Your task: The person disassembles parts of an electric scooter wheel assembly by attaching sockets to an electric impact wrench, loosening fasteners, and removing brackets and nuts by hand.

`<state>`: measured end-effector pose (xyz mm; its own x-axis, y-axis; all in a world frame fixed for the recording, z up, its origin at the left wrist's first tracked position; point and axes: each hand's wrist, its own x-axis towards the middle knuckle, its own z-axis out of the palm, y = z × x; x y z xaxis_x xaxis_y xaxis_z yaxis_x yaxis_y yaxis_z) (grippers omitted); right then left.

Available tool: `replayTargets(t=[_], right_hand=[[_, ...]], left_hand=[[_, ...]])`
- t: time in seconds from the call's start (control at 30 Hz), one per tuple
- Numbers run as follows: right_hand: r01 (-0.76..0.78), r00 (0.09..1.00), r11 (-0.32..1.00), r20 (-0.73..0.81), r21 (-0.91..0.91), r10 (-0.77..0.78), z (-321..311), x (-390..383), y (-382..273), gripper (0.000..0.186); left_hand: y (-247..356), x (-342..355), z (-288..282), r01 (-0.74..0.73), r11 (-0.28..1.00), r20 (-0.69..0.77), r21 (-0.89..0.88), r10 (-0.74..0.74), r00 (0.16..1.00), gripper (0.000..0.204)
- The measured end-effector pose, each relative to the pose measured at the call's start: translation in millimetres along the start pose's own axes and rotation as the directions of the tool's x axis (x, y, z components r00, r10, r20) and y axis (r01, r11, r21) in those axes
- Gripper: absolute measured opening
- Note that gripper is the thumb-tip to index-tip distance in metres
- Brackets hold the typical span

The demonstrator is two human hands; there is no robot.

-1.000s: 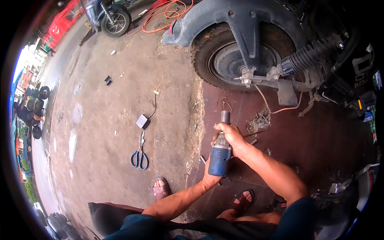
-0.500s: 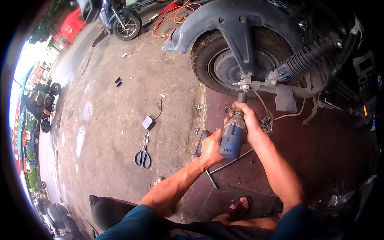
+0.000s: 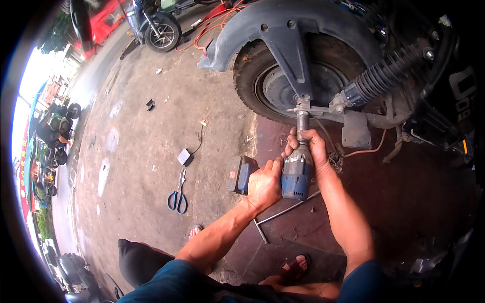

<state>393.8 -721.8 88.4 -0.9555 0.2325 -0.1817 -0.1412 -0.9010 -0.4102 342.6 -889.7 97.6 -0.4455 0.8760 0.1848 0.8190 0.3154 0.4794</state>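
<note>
A blue and grey cordless impact wrench point(image 3: 295, 182) is held in both my hands. My left hand point(image 3: 265, 187) is closed round its handle, with the battery point(image 3: 241, 174) sticking out to the left. My right hand point(image 3: 316, 149) wraps round the tool's nose, just behind the long socket point(image 3: 302, 120). The socket's far end meets the axle end of a scooter's rear wheel point(image 3: 247, 81), and the nut there is hidden. Above this point, a grey fender bracket point(image 3: 290, 63) reaches down to the axle. A coiled shock absorber point(image 3: 381, 76) stands to the right.
A T-handle wrench point(image 3: 288, 211) lies on the dark red floor below the tool. Blue-handled scissors point(image 3: 178, 199) and a small white box with a wire point(image 3: 185, 157) lie on the concrete at left. An orange hose point(image 3: 212, 25) and a parked scooter point(image 3: 162, 35) are farther back.
The socket has moved up against the axle end, covering the nut that showed before. The impact wrench has turned, so its battery shows more at left. Both hands keep their grip.
</note>
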Motion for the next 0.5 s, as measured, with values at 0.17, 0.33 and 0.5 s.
replayTargets(t=[0.17, 0.33, 0.5], right_hand=[[0.015, 1.000, 0.999, 0.010, 0.031, -0.015, -7, 7, -6, 0.028], [0.065, 0.995, 0.997, -0.070, -0.045, -0.069, 0, 8, -5, 0.033], [0.115, 0.987, 0.990, -0.101, -0.083, -0.123, 3, 5, -15, 0.040]], left_hand=[[-2, 12, -2, -0.024, 0.999, 0.006, 0.040, 0.024, 1.000, 0.045], [-11, 12, 7, -0.009, 1.000, 0.028, -0.029, 0.010, 1.000, 0.037], [-8, 11, 14, 0.018, 0.999, 0.032, -0.045, -0.016, 0.999, 0.036]])
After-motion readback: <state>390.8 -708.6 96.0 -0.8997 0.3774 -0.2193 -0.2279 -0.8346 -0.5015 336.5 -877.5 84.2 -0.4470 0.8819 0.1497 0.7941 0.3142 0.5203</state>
